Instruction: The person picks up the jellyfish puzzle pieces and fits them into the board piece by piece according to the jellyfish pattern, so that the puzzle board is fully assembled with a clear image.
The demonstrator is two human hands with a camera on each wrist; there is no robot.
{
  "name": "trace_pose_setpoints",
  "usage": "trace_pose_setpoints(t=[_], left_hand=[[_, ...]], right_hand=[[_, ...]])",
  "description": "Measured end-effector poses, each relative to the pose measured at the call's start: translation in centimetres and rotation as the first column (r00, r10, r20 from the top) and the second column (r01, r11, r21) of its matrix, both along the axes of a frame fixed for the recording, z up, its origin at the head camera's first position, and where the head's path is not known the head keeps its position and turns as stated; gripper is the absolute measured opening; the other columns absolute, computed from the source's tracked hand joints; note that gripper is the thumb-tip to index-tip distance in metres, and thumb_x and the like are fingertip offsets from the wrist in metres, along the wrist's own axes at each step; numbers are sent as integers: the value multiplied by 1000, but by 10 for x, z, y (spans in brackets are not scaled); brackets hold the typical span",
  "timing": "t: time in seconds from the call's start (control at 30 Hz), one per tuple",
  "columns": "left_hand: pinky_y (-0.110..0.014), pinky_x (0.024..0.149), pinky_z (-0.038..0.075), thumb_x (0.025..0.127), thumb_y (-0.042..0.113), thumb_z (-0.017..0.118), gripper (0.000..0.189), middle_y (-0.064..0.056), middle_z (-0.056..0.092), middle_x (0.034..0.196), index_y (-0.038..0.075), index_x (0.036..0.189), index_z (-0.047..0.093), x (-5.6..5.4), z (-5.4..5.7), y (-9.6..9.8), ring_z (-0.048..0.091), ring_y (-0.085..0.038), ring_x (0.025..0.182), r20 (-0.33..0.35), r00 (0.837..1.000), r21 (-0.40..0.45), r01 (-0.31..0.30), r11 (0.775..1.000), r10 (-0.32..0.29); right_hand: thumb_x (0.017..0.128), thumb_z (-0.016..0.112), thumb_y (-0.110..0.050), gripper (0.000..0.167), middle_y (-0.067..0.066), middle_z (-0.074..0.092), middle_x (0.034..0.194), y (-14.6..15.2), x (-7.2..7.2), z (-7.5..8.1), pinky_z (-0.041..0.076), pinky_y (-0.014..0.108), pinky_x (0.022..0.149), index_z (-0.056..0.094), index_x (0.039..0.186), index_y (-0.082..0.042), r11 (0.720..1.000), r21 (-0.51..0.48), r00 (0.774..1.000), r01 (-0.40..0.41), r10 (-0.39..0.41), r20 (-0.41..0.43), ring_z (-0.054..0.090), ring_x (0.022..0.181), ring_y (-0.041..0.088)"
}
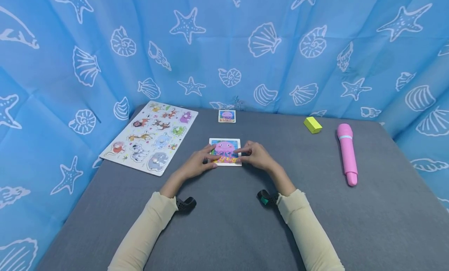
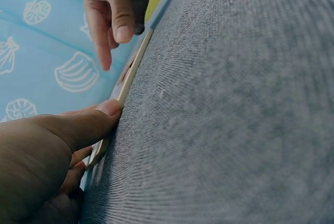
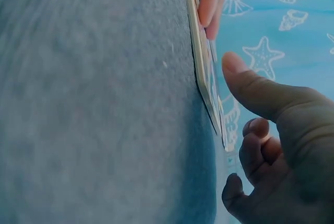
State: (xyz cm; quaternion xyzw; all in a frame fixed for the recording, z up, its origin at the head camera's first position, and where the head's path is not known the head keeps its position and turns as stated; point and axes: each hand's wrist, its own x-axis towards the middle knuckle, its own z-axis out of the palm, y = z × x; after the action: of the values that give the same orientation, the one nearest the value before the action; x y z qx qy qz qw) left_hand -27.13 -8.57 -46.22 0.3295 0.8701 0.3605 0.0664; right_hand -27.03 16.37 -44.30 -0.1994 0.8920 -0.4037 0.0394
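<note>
A small square jellyfish puzzle (image 1: 224, 146) with a pale frame lies flat on the grey table, directly in front of the person. The left hand (image 1: 198, 162) holds its left side, thumb at the near edge and fingers reaching over the picture. In the left wrist view that thumb (image 2: 109, 108) presses against the board's edge. At the right side hovers the right hand (image 1: 257, 156), its thumb and index finger spread above the picture's border. The right wrist view shows this thumb (image 3: 236, 65) apart from the puzzle board (image 3: 201, 59), with nothing in the grasp.
Behind the puzzle lies a small card (image 1: 227, 116) with a matching jellyfish picture. An animal peg board (image 1: 156, 136) is at the left. To the right are a yellow block (image 1: 313, 125) and a pink toy microphone (image 1: 347, 154). A blue shell-print curtain (image 1: 217, 49) surrounds the table.
</note>
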Motion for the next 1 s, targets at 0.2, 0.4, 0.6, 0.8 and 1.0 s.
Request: trace_pose_setpoints(t=[0.2,0.4,0.6,0.8,1.0], left_hand=[[-51,111,22,86,21,63,39,-16,29,148,7,122,59,-1,0,0,21,-34,139,-10,1000,1,9,1000,-9],[-52,110,22,86,20,64,39,-16,29,148,8,123,59,-2,-1,0,20,-34,139,-8,1000,-1,0,1000,0],[-51,111,22,86,20,63,39,-15,30,148,9,123,59,-1,0,1,21,-33,139,-12,1000,-18,-2,1000,2],[-51,111,22,86,20,63,39,-16,30,148,7,123,59,-1,1,0,21,-34,139,-21,1000,-13,5,1000,-5],[-51,111,21,87,20,63,39,-17,28,149,7,123,58,-1,0,0,20,-35,139,-15,1000,-25,10,1000,-11]], right_hand=[[75,75,-15,28,6,39,68,-3,-4,-4,27,24,56,71,101,-4,997,35,997,-63,64,-46,30,61,13],[75,76,-16,26,4,38,69,-7,-7,-6,27,26,58,72,100,-9,997,74,1000,-3,1,20,30,62,16],[76,75,-15,23,2,39,69,-8,-8,-5,26,27,57,73,97,-9,997,75,999,37,-39,29,30,62,16],[78,72,-13,24,3,41,72,-5,-6,-5,26,24,58,70,100,-3,993,96,996,-62,68,-55,29,63,14],[79,72,-16,24,4,42,76,-4,-5,-5,25,25,60,70,101,-5,989,131,996,-71,78,-47,30,66,14]])
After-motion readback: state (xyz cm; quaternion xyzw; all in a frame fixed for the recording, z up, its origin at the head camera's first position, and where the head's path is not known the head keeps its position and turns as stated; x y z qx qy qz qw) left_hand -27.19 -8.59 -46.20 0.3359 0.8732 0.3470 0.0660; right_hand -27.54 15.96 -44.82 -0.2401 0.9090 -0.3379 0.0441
